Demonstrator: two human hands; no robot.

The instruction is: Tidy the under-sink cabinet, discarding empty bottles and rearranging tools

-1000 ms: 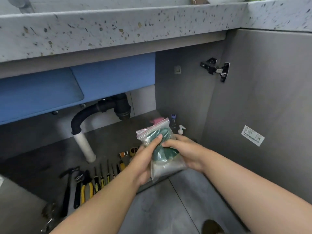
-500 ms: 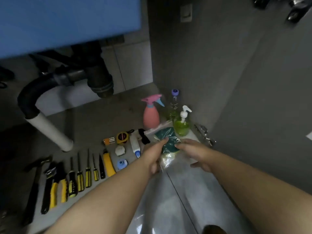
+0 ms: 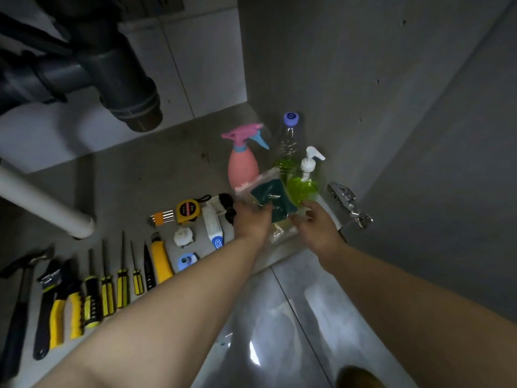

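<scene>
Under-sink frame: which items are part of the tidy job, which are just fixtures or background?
In the job: zip bag, touched by left hand and right hand; pink spray bottle; clear bottle; green pump bottle; tape measure; screwdrivers; pliers; hammer.
Not in it: drain pipe; door hinge; floor tiles.
</scene>
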